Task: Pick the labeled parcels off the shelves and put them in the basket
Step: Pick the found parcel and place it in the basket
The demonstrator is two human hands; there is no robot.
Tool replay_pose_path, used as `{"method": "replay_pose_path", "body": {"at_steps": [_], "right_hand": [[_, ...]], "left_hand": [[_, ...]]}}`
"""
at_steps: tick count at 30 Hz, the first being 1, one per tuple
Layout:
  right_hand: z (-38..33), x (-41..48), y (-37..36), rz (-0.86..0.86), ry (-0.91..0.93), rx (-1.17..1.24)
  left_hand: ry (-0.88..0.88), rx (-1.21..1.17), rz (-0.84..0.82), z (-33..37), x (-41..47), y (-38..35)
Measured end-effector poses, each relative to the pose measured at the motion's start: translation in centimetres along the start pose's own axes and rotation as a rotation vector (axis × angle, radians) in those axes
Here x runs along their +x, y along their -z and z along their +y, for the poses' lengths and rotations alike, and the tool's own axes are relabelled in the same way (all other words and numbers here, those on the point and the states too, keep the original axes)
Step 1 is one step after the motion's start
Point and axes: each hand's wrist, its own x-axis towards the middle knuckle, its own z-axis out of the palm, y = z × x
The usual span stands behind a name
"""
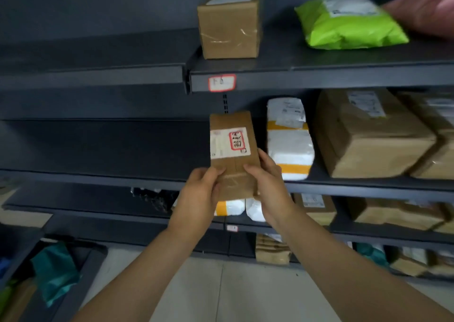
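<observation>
I hold a narrow brown cardboard parcel (232, 127) upright in front of the dark shelves. It carries a white label with a red-bordered sticker. My left hand (200, 194) grips its lower left edge. My right hand (269, 181) grips its lower right side, thumb on the front face. At the lower left stands a dark basket (92, 260) with a teal bag inside, only partly in view.
The top shelf (319, 76) bears a brown box (229, 27), a green bag (348, 22) and a pink bag (427, 10). A white parcel with yellow tape (290, 140) and big cardboard boxes (368, 135) sit on the middle shelf. Lower shelves hold several more parcels.
</observation>
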Motion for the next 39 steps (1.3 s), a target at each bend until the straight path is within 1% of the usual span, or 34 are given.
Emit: {"method": "replay_pose_path", "body": {"at_steps": [3,5,9,10,13,15,19,21,23,25,29,31,33,35,37,39], "right_hand": [[-1.2,-4.9,4.0,-0.056,-0.032,0.092],[-2.4,-7.9,7.5,-0.033,-0.049,0.121],[-5.4,-13.5,15.9,0.031,-0.057,0.152],[-6.2,-14.6,18.2,0.044,-0.062,0.158],[-8.9,-18.0,24.8,0.070,-0.089,0.171],[-10.4,-20.3,28.6,0.098,-0.114,0.155],[-12.4,-24.0,34.9,0.180,-0.168,0.022],[-12.9,-25.6,37.8,0.220,-0.211,0.012],[-12.9,-26.8,40.7,0.235,-0.248,0.051],[-12.5,-27.9,43.3,0.243,-0.267,0.106],[-11.7,-29.1,48.3,0.323,-0.233,0.142],[-12.0,-29.1,51.0,0.412,-0.186,0.115],[-13.0,-28.9,53.7,0.494,-0.112,0.078],[-14.3,-28.4,56.8,0.589,-0.041,-0.021],[-15.2,-27.5,60.4,0.686,-0.010,-0.194],[-16.1,-26.9,63.9,0.777,-0.028,-0.418]], "left_hand": [[-0.027,-0.023,0.014,5.6,-2.1,0.3],[-0.015,-0.080,0.025,10.2,-3.5,-0.1],[0.073,-0.302,0.026,19.3,-6.3,-1.8],[0.072,-0.316,0.021,21.4,-6.9,-2.5],[-0.038,-0.250,-0.006,27.1,-8.3,-5.0],[-0.116,-0.243,-0.062,31.1,-8.9,-6.5],[-0.267,-0.228,-0.166,37.8,-8.7,-9.1],[-0.310,-0.220,-0.295,40.4,-8.5,-10.5],[-0.362,-0.265,-0.428,42.5,-8.5,-12.2],[-0.401,-0.303,-0.506,44.5,-8.3,-14.1],[-0.503,-0.282,-0.653,48.9,-7.1,-18.3],[-0.544,-0.281,-0.692,50.9,-6.2,-20.6],[-0.498,-0.316,-0.701,52.6,-4.9,-23.4],[-0.365,-0.388,-0.741,54.4,-3.1,-26.4],[-0.242,-0.455,-0.775,56.6,-0.9,-29.4],[-0.147,-0.542,-0.797,59.2,1.3,-32.4]]}}
